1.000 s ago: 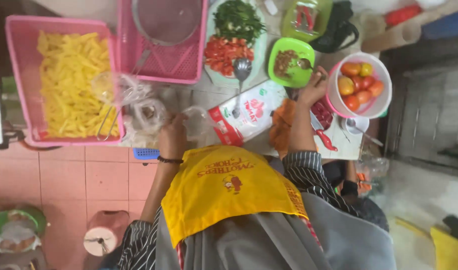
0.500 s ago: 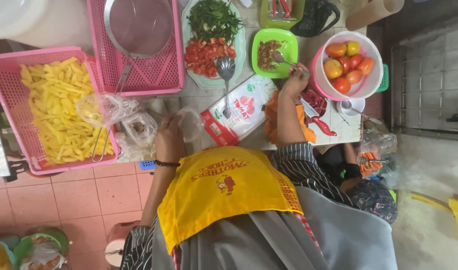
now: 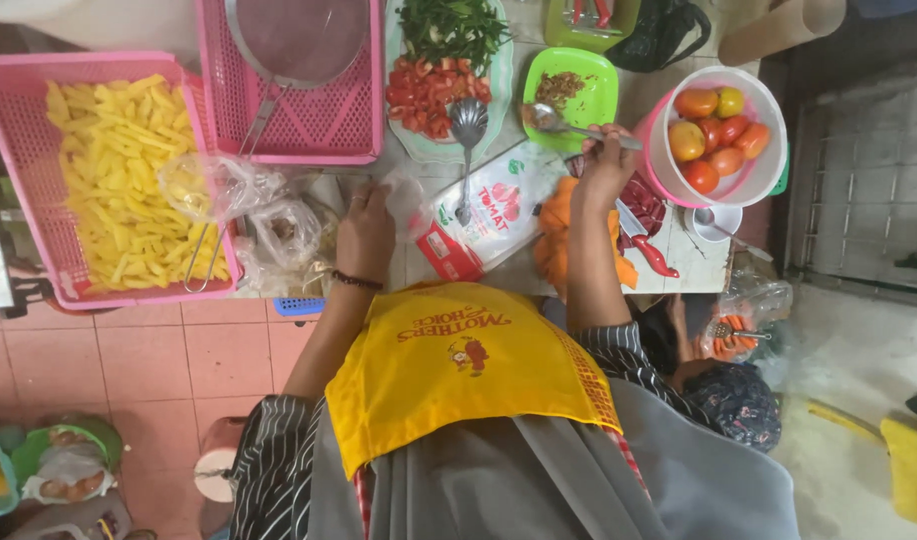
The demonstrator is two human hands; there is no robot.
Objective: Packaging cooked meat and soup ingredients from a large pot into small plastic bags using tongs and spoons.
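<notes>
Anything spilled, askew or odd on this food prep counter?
Nothing looks spilled or broken. One thing stands out: a red-handled knife lies near the counter's edge, beside the right hand holding a spoon over the green bowl. The left hand rests on clear bags.

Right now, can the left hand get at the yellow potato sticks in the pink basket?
Probably yes. The left hand is close to the pink basket, the potato sticks lie uncovered, and only soft clear plastic bags lie between.
</notes>
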